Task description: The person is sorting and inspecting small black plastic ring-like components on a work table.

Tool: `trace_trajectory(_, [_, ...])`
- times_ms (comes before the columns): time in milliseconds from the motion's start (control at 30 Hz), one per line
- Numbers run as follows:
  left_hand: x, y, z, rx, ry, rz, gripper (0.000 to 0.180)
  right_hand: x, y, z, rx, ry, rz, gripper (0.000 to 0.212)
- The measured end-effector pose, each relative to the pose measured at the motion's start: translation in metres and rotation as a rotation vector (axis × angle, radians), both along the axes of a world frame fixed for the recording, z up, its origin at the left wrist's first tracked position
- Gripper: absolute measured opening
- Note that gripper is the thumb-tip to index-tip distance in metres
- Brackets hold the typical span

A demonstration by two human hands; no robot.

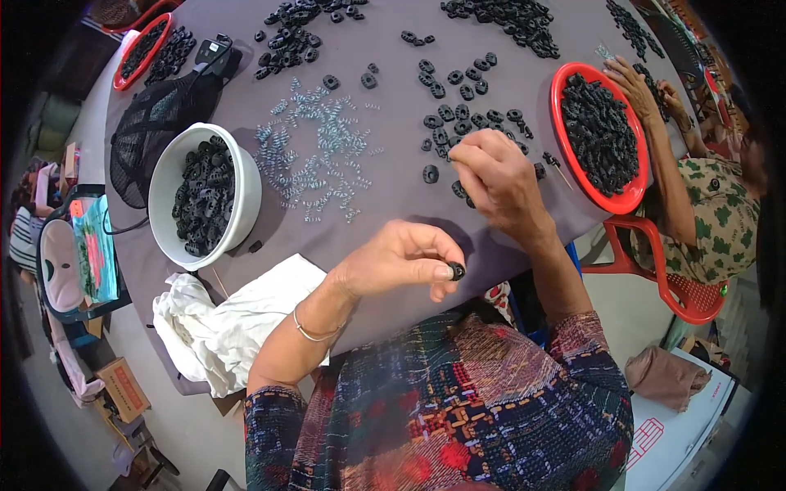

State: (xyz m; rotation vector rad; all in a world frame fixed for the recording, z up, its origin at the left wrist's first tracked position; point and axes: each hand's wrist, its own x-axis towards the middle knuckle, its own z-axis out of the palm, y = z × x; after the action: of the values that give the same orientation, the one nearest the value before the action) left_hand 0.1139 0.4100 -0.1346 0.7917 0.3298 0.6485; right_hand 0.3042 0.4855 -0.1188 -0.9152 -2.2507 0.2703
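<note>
Now the left hand (401, 260) pinches one small black ring (456, 270) at the table's (393, 204) near edge, while the right hand (495, 176), fingers curled narrow, reaches among loose rings (458, 110); next probably needs a spring (315, 155) fitted.

a small black ring-shaped part (456, 270), round and dark with a hollow middle, sits pinched at the fingertips just off the near edge of the table. more of the same black parts (467, 106) lie loose on the grey tabletop farther out, flat and scattered, some touching, some apart. a spread of small silvery coil springs (323, 155) lies to their left.
</note>
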Motion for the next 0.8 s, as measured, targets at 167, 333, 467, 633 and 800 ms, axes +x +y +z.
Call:
trace_trajectory(167, [-0.002, -0.001, 0.000, 0.001, 0.043, 0.020, 0.014, -0.015, 0.023, -0.006, 0.056, -0.145, -0.005, 0.010])
trace_trajectory(333, [0.000, -0.002, -0.002, -0.012, 0.047, 0.024, 0.015, -0.029, 0.033, 0.005, 0.066, -0.232, 0.087, 0.009])
trace_trajectory(467, [-0.001, -0.004, -0.002, -0.027, 0.017, 0.034, 0.015, -0.037, 0.052, -0.001, 0.042, -0.224, 0.035, 0.009])
trace_trajectory(633, [-0.001, -0.003, -0.003, -0.012, 0.008, 0.055, 0.015, -0.038, 0.061, -0.010, -0.046, -0.321, -0.038, 0.008])
trace_trajectory(800, [0.000, -0.002, -0.005, -0.051, -0.013, 0.033, 0.016, -0.055, 0.082, -0.004, 0.020, -0.160, -0.021, 0.007])
